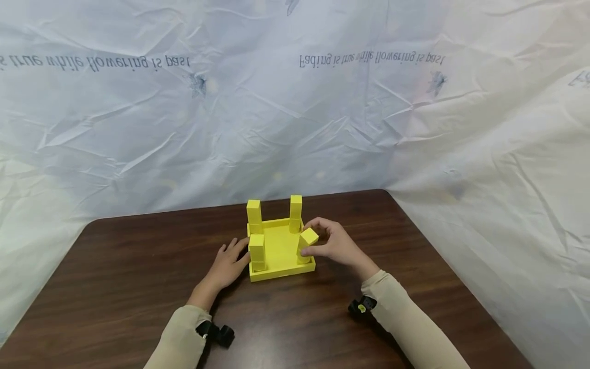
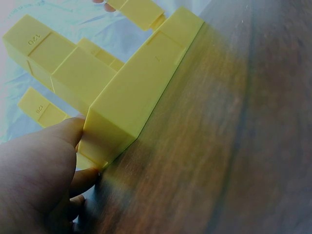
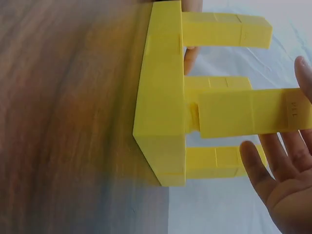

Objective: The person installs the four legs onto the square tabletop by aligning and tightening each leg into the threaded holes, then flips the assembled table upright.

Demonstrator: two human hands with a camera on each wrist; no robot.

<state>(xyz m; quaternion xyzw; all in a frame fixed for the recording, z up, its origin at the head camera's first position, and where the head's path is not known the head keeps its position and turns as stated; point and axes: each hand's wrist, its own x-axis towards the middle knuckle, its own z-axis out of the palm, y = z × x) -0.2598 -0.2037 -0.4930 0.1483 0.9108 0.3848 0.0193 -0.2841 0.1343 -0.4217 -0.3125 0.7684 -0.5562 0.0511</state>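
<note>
A shallow yellow tray (image 1: 282,273) sits on the table with an upright yellow block post at each corner. My right hand (image 1: 340,247) holds the front-right post (image 1: 304,245) between thumb and fingers. That post looks turned against the tray edges, and a narrower part shows beneath it in the right wrist view, where the post (image 3: 248,112) carries the number 114. My left hand (image 1: 228,265) touches the tray's left side near the front-left post (image 1: 257,251), fingers spread and relaxed. In the left wrist view its thumb and a fingertip meet the tray's corner (image 2: 109,139).
Two more posts, the back-left (image 1: 254,212) and back-right (image 1: 296,209), stand at the tray's far corners. The dark wooden table (image 1: 138,277) ends just behind the tray. A pale printed sheet (image 1: 276,118) hangs beyond it. Both wrists wear black cameras.
</note>
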